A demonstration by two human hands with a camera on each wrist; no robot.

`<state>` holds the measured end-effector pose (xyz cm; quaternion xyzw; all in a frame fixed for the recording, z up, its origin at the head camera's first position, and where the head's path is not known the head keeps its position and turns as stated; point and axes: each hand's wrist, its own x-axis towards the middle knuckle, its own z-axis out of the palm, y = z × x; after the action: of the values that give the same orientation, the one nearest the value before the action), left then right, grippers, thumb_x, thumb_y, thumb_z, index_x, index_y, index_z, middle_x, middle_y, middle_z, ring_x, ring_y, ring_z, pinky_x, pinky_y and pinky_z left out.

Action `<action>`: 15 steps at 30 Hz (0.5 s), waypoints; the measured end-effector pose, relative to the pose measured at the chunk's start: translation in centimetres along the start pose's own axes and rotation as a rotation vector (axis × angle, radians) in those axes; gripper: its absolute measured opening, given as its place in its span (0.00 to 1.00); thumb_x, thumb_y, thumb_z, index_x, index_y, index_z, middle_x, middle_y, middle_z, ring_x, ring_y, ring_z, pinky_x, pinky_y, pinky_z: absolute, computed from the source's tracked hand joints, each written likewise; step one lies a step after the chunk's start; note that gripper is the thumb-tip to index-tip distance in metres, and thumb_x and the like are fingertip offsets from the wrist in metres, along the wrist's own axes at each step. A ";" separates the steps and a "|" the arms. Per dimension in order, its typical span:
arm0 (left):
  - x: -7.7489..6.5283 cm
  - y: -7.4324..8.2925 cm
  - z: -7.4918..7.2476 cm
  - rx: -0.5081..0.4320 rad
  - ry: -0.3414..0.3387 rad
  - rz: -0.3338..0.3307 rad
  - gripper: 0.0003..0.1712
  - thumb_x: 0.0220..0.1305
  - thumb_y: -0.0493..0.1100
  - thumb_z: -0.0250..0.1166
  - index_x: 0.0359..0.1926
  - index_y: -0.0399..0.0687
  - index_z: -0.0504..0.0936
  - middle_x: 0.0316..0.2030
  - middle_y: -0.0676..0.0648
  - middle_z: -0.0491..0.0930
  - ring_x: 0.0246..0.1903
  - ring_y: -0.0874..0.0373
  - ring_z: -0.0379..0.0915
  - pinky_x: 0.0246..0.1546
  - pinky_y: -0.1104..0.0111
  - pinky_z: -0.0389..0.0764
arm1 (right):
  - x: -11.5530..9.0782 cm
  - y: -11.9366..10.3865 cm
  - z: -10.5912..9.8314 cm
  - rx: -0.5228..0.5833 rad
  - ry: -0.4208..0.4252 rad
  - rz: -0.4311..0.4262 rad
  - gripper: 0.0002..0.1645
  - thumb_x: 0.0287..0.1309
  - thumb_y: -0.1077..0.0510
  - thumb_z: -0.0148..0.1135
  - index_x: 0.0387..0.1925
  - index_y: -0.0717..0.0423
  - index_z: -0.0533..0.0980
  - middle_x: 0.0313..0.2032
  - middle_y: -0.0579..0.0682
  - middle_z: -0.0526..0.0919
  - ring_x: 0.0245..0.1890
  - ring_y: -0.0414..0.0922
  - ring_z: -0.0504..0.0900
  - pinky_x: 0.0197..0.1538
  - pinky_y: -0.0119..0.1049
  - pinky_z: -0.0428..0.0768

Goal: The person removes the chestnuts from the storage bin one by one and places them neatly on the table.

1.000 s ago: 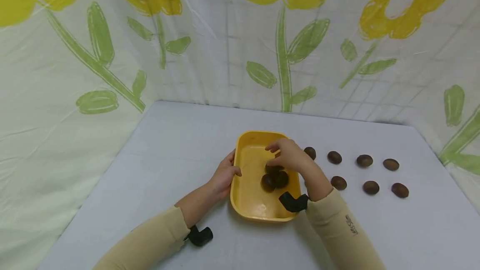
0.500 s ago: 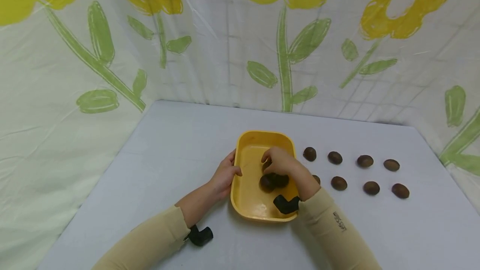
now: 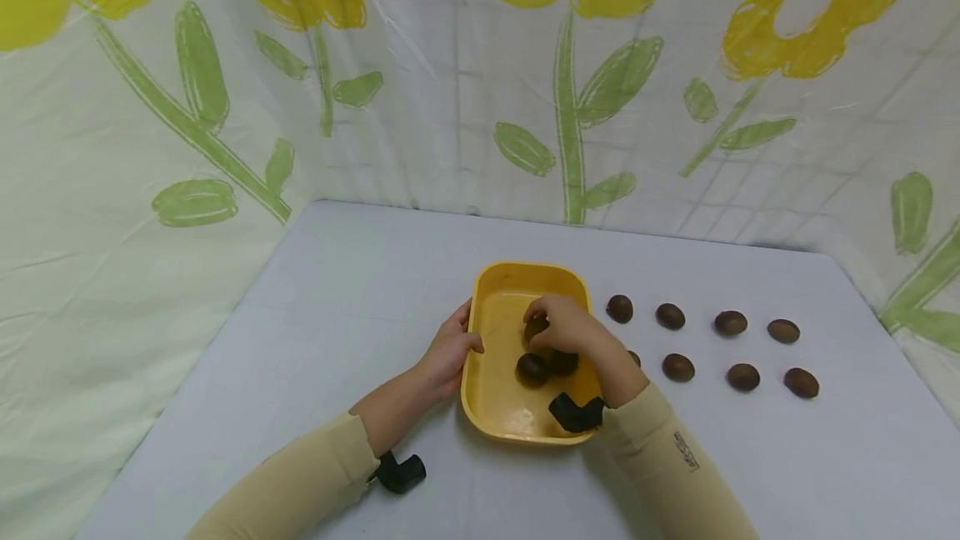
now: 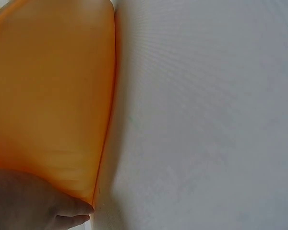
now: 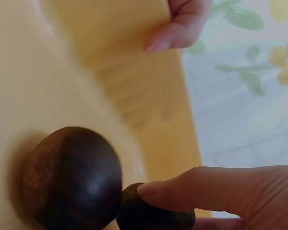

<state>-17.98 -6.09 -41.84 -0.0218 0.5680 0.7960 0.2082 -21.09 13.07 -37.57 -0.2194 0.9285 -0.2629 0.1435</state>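
A yellow plastic tray (image 3: 498,407) with rounded corners sits on the table. My left hand (image 3: 450,352) grips its left side, thumb over the rim and the other fingers along the outer wall. Inside the tray, my right hand (image 3: 566,327) pinches a dark brown chestnut (image 3: 535,328) between thumb and fingers. Right below that hand lie two more chestnuts, one in plain sight (image 3: 532,369) and one partly covered by the hand. In the right wrist view the thumb presses on the pinched chestnut (image 5: 151,213), beside a larger-looking chestnut (image 5: 74,179).
To the right of the tray, several chestnuts stand in two rows on the white tabletop (image 3: 360,273), among them a back-row chestnut (image 3: 730,323) and a front-row chestnut (image 3: 742,377). One front chestnut is half hidden behind my right wrist. A flower-printed curtain (image 3: 420,107) hangs behind.
My right hand has lowered further into the tray, leftward, and its fingers have closed on a chestnut. The chestnut below it has shifted slightly left. My left hand stays put on the tray.
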 end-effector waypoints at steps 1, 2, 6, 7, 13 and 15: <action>0.0 0.0 0.0 -0.002 0.000 -0.001 0.48 0.48 0.21 0.40 0.73 0.45 0.41 0.72 0.44 0.46 0.69 0.46 0.50 0.67 0.53 0.57 | -0.2 0.0 -0.1 0.015 0.008 0.000 0.19 0.42 0.64 0.64 0.41 0.64 0.79 0.41 0.58 0.82 0.42 0.50 0.77 0.48 0.42 0.77; 0.1 0.0 0.0 -0.003 0.001 -0.001 0.48 0.48 0.21 0.40 0.73 0.45 0.42 0.72 0.44 0.46 0.69 0.46 0.50 0.67 0.53 0.57 | -0.3 -0.1 -0.2 0.026 0.015 -0.001 0.19 0.43 0.65 0.64 0.42 0.64 0.79 0.42 0.58 0.82 0.43 0.51 0.77 0.49 0.43 0.77; 0.2 0.0 0.1 -0.011 0.006 -0.001 0.48 0.48 0.21 0.40 0.73 0.45 0.42 0.73 0.45 0.46 0.69 0.47 0.49 0.68 0.54 0.56 | -0.9 -0.2 -0.5 0.044 0.039 -0.015 0.19 0.45 0.65 0.64 0.43 0.65 0.79 0.43 0.58 0.82 0.45 0.51 0.77 0.51 0.45 0.76; 0.2 0.0 0.1 -0.014 0.007 -0.001 0.48 0.48 0.21 0.40 0.73 0.45 0.42 0.73 0.45 0.45 0.70 0.47 0.48 0.68 0.54 0.56 | -1.1 -0.2 -0.6 0.043 0.045 -0.014 0.19 0.46 0.65 0.64 0.44 0.65 0.79 0.43 0.58 0.82 0.45 0.51 0.78 0.52 0.45 0.76; 0.1 0.0 0.1 -0.009 0.022 -0.003 0.48 0.48 0.20 0.40 0.73 0.44 0.43 0.72 0.44 0.46 0.70 0.47 0.49 0.68 0.54 0.56 | -2.3 -0.5 -1.6 0.053 0.062 0.017 0.20 0.50 0.62 0.64 0.47 0.62 0.78 0.46 0.58 0.81 0.47 0.54 0.77 0.51 0.47 0.77; 0.1 0.0 0.1 -0.002 0.029 -0.006 0.48 0.48 0.21 0.40 0.73 0.44 0.43 0.72 0.44 0.47 0.70 0.47 0.49 0.68 0.54 0.56 | -2.9 -0.5 -2.0 0.060 0.074 0.031 0.20 0.51 0.61 0.64 0.48 0.61 0.78 0.48 0.58 0.81 0.48 0.55 0.77 0.51 0.47 0.77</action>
<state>-18.05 -5.97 -41.85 -0.0354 0.5702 0.7955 0.2021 -19.17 14.94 -35.21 -0.1909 0.9282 -0.2961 0.1196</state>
